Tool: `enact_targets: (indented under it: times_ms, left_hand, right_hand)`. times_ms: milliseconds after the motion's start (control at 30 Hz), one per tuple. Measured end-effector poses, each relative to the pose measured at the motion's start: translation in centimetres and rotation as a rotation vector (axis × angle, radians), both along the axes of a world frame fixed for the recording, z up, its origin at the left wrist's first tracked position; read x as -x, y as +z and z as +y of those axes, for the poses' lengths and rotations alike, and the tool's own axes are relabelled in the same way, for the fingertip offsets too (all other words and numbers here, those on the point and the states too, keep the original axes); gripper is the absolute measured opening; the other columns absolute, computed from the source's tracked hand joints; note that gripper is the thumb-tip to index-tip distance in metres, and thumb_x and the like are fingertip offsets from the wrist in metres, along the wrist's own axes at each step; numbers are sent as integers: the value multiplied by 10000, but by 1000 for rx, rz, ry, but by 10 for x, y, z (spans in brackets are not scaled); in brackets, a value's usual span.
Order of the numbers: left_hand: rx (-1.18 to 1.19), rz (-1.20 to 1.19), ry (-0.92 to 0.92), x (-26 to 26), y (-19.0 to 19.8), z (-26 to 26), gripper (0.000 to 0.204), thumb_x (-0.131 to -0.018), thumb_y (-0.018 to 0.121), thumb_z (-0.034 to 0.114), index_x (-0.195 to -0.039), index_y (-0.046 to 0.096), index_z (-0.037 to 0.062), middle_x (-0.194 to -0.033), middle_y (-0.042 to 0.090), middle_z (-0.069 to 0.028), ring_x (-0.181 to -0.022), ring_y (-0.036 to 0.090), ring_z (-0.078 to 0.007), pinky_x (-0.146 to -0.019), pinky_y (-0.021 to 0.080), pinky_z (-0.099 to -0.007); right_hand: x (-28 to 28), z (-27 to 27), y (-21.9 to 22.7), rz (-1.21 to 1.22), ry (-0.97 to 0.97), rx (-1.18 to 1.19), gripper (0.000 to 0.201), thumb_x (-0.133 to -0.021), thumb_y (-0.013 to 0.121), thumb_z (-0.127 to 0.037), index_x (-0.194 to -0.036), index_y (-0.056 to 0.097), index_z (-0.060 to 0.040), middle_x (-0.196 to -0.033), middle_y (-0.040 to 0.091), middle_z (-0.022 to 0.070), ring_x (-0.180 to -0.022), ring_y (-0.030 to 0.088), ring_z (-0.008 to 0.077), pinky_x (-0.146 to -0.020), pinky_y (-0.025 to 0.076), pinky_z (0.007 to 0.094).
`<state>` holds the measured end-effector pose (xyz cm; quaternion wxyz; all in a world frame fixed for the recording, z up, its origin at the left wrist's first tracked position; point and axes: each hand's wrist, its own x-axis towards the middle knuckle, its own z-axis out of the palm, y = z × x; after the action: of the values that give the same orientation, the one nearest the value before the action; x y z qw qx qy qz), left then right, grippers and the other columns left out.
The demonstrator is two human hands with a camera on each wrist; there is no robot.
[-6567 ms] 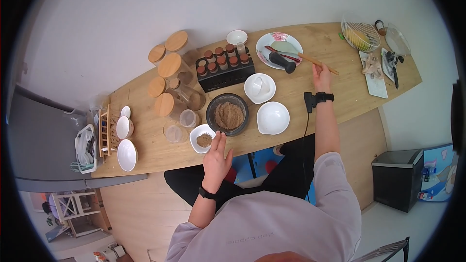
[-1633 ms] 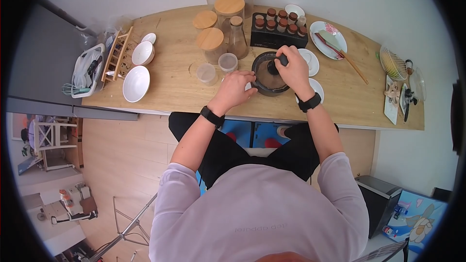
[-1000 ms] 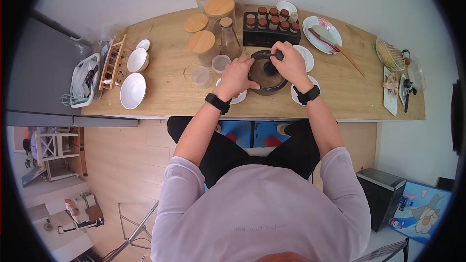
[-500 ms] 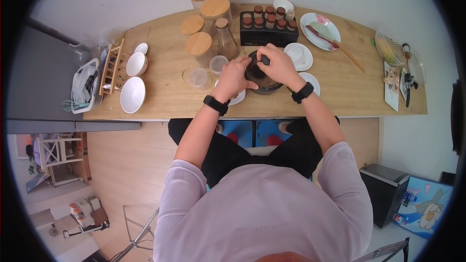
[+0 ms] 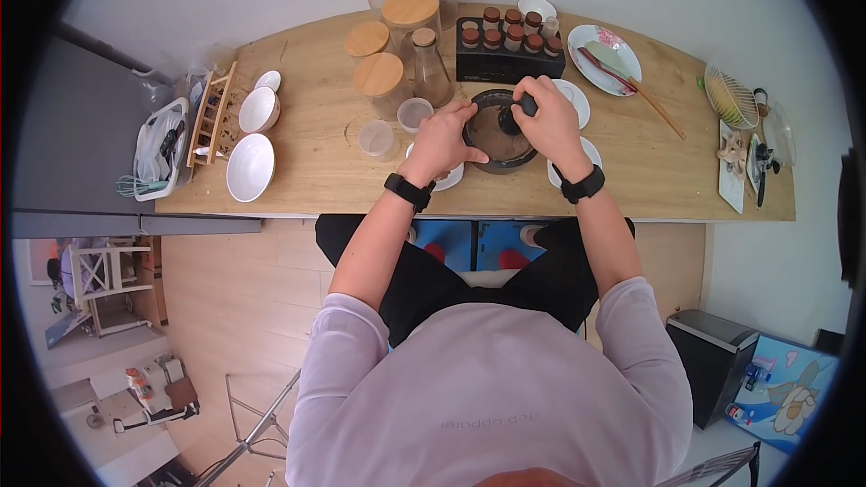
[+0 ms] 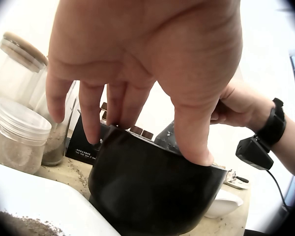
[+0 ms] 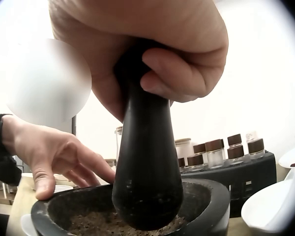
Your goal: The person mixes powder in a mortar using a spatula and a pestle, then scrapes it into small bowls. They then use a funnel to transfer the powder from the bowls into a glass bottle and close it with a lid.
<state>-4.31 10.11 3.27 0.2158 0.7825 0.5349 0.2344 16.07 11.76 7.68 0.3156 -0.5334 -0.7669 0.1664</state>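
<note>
My right hand (image 5: 552, 117) grips the top of a black pestle (image 7: 147, 162), its fingers curled round the knob in the right wrist view. The pestle's thick end is down in a dark stone mortar (image 6: 147, 182), tilted among coarse brown powder (image 7: 88, 222). My left hand (image 5: 442, 140) holds the mortar's rim on the left, thumb at the near edge and fingertips farther round. Under that hand's wrist, a white bowl (image 5: 449, 180) is partly hidden; brown powder (image 6: 22, 226) lies in it in the left wrist view.
Glass jars with wooden lids (image 5: 379, 75) and plastic tubs (image 5: 375, 138) stand left of the mortar. Behind it is a black rack (image 5: 487, 68) of spice bottles. White bowls (image 5: 588, 151) sit close by on the right; farther right, a flowered plate (image 5: 582, 34) bears a spatula (image 5: 663, 108).
Earlier my right hand was at the spatula while the pestle lay on the plate; now it holds the pestle in the mortar. My left hand moved from the powder bowl to the mortar's rim.
</note>
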Motion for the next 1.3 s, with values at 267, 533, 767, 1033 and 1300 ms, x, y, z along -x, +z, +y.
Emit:
enact_targets:
  times_ms: [267,533,767,1033,1300]
  left_hand:
    - [21,-11,-9,0,4,0,889,-531,933,267,-1304,594,-13,-1376,578,-129,-1197,594,-335,-984,497,-408]
    - [31,11,-4,-2,6,-1,887,-524,931,299,-1294,605,3,-1359,593,-126,-1187,605,-317,-973,504,-411]
    - [45,-25,-9,0,0,0,899,-541,930,255,-1323,578,-15,-1386,567,-137,-1205,589,-339,-997,490,-406]
    - [49,-49,2,0,0,-1,898,-545,928,254,-1329,576,-6,-1395,562,-133,-1207,587,-338,-997,490,-409]
    - [109,-46,6,0,7,-2,917,-550,931,247,-1348,560,-12,-1412,547,-140,-1219,580,-345,-997,492,-409]
  right_hand:
    - [0,2,-12,15,68,33,155,-798,693,-145,-912,590,-127,-911,579,100,-840,622,356,-694,486,460]
    - [1,9,-23,4,68,36,177,-791,710,-142,-920,589,-128,-902,585,94,-823,623,349,-676,484,452]
    - [19,3,-30,88,-8,-53,182,-796,720,-151,-919,588,-124,-889,571,91,-812,613,353,-686,476,454]
    - [22,-4,-8,53,86,33,183,-784,713,-145,-920,594,-120,-897,579,89,-823,616,348,-687,477,445]
    - [3,6,3,-18,38,43,196,-785,717,-157,-936,597,-119,-906,587,91,-822,616,345,-684,483,437]
